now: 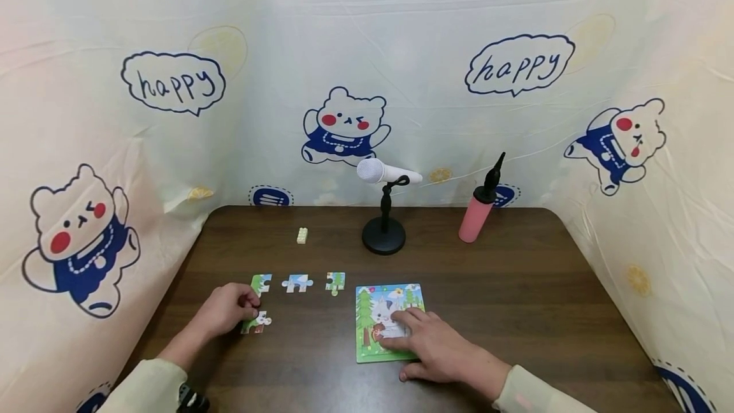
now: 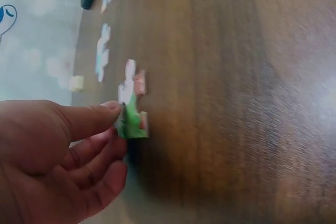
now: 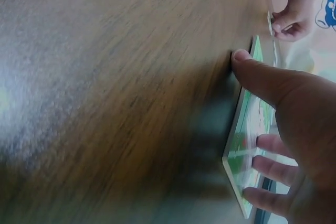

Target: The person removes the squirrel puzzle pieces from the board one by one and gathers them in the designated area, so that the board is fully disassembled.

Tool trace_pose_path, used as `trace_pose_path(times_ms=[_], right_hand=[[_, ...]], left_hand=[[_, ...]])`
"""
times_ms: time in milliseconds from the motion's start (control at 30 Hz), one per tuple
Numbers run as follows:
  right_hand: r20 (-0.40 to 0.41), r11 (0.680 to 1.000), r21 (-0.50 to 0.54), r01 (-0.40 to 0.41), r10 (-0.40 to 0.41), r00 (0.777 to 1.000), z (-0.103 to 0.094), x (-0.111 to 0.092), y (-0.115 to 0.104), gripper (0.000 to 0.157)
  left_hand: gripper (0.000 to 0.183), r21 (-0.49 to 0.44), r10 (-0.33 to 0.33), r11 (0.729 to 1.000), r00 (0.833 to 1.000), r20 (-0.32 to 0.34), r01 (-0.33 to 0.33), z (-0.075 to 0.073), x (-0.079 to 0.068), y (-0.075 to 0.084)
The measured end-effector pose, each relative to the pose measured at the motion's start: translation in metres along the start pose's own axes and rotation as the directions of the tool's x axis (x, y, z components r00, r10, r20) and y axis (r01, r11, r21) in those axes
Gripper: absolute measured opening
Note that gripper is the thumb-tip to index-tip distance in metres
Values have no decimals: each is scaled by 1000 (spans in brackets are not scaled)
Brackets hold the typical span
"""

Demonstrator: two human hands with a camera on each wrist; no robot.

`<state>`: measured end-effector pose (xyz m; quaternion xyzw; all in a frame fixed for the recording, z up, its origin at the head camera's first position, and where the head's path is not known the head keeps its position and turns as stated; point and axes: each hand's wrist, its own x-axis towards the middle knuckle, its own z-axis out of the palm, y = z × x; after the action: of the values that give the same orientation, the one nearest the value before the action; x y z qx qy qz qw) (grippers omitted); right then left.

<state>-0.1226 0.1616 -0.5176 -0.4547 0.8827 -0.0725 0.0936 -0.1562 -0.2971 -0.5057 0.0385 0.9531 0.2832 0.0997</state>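
At the left of the head view, my left hand (image 1: 220,312) pinches a green, white and brown jigsaw puzzle piece (image 2: 131,106) by its edge, thumb in front. Just beyond these fingers lies a second piece, green and blue (image 1: 262,282). To its right are a blue-and-white piece (image 1: 297,283) and a green one (image 1: 336,282), in a row. My right hand (image 1: 438,344) rests with spread fingers on a square picture puzzle board (image 1: 367,324) showing a grey-and-white animal among trees. The thumb (image 3: 249,64) reaches past the board's near edge.
Behind the pieces lies a small cream building brick (image 1: 302,235). A white microphone on a black stand (image 1: 383,234) is at the back middle. Right of it stands a pink hand pump (image 1: 475,218) with a black nozzle. Printed cloth (image 1: 258,50) hangs around the brown table (image 1: 516,285).
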Motion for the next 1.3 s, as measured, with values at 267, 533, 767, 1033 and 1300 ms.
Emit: trace_pose_path(times_ms=[267, 533, 767, 1033, 1300], right_hand=[[-65, 972, 208, -106, 122, 990, -4, -5, 7, 51], [-206, 962, 231, -144, 193, 959, 3, -21, 28, 42], [-212, 984, 177, -35, 73, 975, 17, -28, 32, 50], [-194, 990, 141, -7, 35, 980, 17, -27, 31, 46], [-166, 993, 121, -8, 28, 986, 16, -25, 30, 41]], left_hand=[[6, -2, 89, 996, 996, -26, -89, 3, 7, 52], [6, -104, 247, 965, 966, 69, -240, 45, 27, 129], [10, -127, 336, 939, 931, 144, -319, 87, 38, 166], [17, -137, 368, 927, 914, 169, -348, 115, 41, 177], [18, -167, 371, 924, 913, 167, -345, 119, 41, 179]])
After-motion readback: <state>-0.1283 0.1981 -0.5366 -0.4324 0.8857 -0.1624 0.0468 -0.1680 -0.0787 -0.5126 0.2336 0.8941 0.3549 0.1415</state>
